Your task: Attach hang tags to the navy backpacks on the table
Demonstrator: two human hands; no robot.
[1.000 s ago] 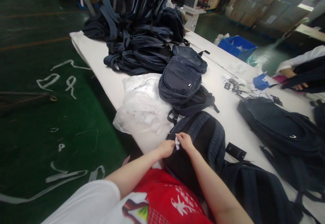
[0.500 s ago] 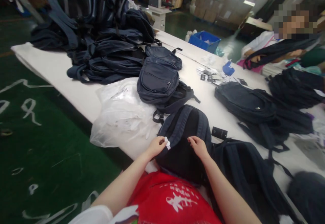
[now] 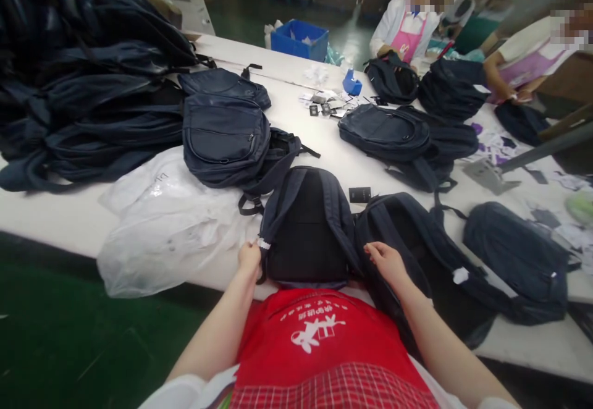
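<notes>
The left hand (image 3: pixel 251 257) pinches a white strip (image 3: pixel 264 243) at the edge of a backpack (image 3: pixel 306 230) on the desk (image 3: pixel 324 156), while the right hand (image 3: pixel 387 264), loosely half-curled and empty, is over a neighbouring bag (image 3: pixel 419 239).

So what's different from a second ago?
Left hand still holds the white piece, now at the near backpack's left edge. Right hand has let go of it and moved right, over the neighbouring backpack. Camera view swung right. Plastic bag and backpack pile stayed on the table.

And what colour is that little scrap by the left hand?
The scrap is white, clearest in the head view.
</notes>
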